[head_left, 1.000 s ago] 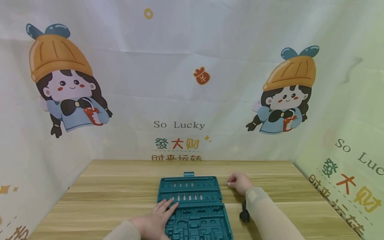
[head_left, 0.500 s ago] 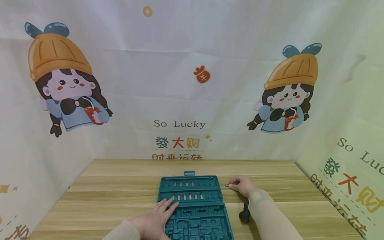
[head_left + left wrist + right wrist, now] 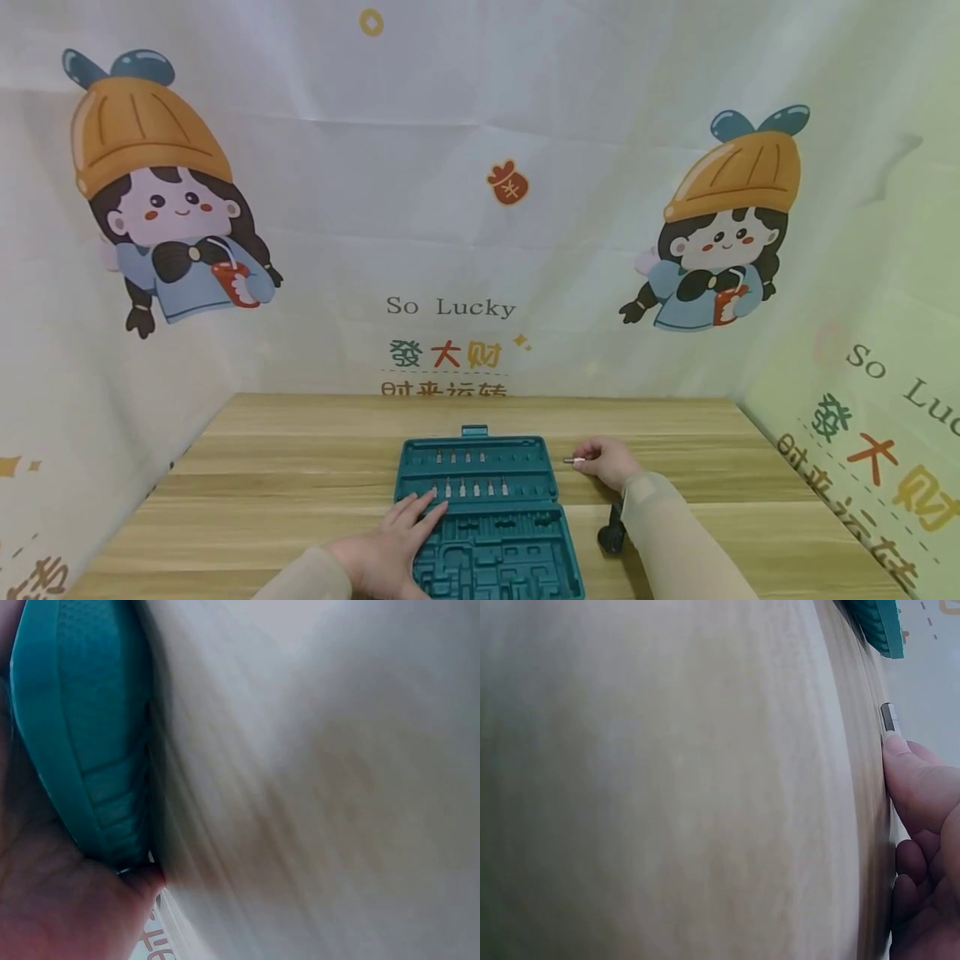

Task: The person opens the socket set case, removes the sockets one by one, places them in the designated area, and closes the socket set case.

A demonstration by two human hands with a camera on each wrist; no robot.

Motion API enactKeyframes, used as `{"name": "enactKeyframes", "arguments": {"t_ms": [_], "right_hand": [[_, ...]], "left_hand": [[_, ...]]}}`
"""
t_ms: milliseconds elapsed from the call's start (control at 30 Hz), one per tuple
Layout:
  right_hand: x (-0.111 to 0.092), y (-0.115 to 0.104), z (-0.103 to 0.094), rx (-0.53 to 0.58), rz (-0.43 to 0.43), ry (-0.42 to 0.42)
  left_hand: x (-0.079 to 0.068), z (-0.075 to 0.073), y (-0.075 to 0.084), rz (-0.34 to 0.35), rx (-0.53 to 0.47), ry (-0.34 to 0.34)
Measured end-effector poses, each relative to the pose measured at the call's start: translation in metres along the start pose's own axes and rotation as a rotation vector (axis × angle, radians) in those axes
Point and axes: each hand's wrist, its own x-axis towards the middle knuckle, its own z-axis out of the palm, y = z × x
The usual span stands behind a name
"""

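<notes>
Metal bit (image 3: 573,460), slim, silvery, pinched between thumb and finger of right hand (image 3: 607,465), just beside unfolded teal plastic case (image 3: 517,557) on wood-grain table (image 3: 300,458); left hand (image 3: 386,550) on case, fingers spread apart.

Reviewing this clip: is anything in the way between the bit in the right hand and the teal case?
Nothing visible: only a strip of tabletop separates the bit in the right hand from the case. The left hand rests at the case's opposite side.
</notes>
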Motion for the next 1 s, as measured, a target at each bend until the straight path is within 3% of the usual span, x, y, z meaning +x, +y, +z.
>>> {"name": "enactKeyframes", "arguments": {"t_ms": [200,333,567,700,867,1000], "right_hand": [[0.000,0.001,-0.001,0.034,-0.003,0.002],[-0.002,0.000,-0.002,0.025,0.006,0.009],[-0.007,-0.006,-0.006,0.002,0.029,0.007],[-0.008,-0.009,-0.009,0.045,0.058,-0.009],[-0.007,-0.027,-0.014,0.063,0.063,-0.014],[-0.002,-0.057,-0.001,0.090,0.047,-0.026]], "left_hand": [[-0.002,-0.002,0.007,-0.005,0.020,-0.005],[0.000,0.000,0.003,0.007,0.016,0.005],[-0.002,-0.004,0.010,-0.034,0.017,-0.021],[-0.004,-0.005,0.013,-0.026,0.021,-0.012],[-0.002,-0.003,0.009,-0.019,0.006,-0.015],[0.000,-0.001,0.004,-0.002,0.005,-0.008]]}}
